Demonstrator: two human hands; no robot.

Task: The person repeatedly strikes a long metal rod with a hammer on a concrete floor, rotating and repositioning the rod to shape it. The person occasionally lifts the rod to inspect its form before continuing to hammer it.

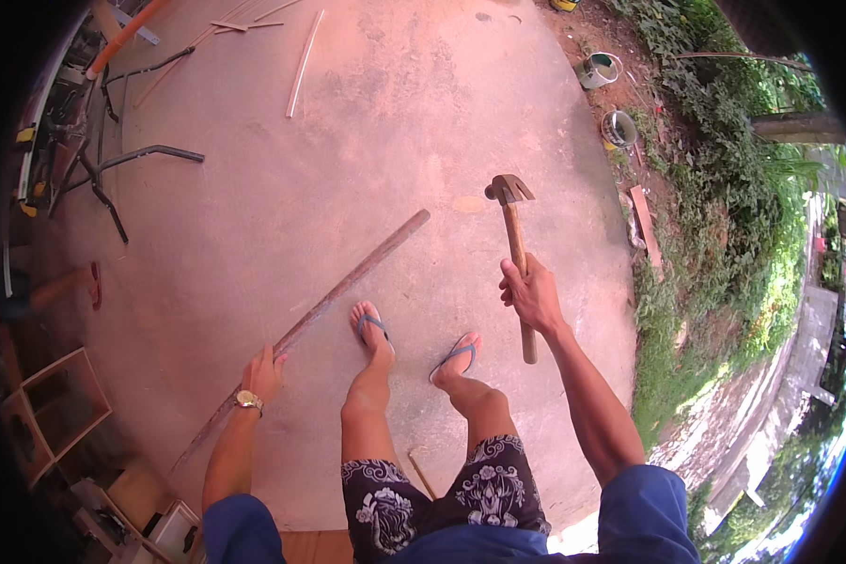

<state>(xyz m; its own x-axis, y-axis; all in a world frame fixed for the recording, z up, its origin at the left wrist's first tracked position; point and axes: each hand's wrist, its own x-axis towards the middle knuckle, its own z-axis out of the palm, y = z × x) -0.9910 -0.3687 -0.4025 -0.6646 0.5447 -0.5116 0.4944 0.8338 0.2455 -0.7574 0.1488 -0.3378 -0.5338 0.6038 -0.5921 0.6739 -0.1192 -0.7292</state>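
Note:
In my right hand [534, 296] is a claw hammer [514, 226] with a wooden handle, held upright in the picture with its dark metal head at the far end. The fingers wrap round the middle of the handle. My left hand [265, 374], with a watch on the wrist, grips a long round wooden pole [352, 273]. That pole slants from the lower left up to a blunt end near the middle of the view. Hammer and pole are apart. Part of the pole is hidden behind the left hand and wrist.
My sandalled feet [373, 324] stand on the concrete floor [254, 188]. Black bent metal legs [150, 152] and thin wood strips [305, 66] lie at the far left. Wooden frames [66, 399] are at the near left. Buckets [599, 70] and plants [714, 188] line the right edge.

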